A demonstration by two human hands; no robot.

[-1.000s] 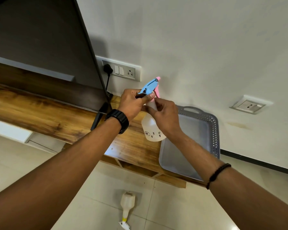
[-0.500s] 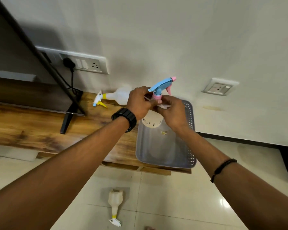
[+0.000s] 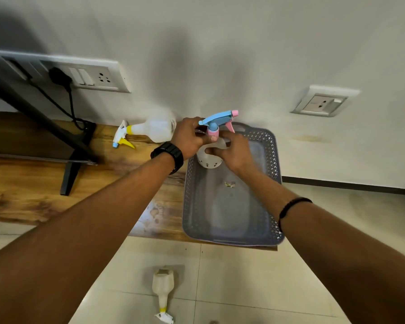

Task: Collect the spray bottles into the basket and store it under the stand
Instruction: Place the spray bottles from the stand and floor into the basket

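Head: three spray bottles, one basket, two hands.

The pink-and-blue spray bottle has moved from above the wooden stand to above the far end of the basket, at centre frame. A yellow-nozzled bottle has come into view left of it.

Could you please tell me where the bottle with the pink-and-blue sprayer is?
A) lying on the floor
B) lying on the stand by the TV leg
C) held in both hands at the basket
C: the left hand and right hand grip the bottle at the far end of the basket.
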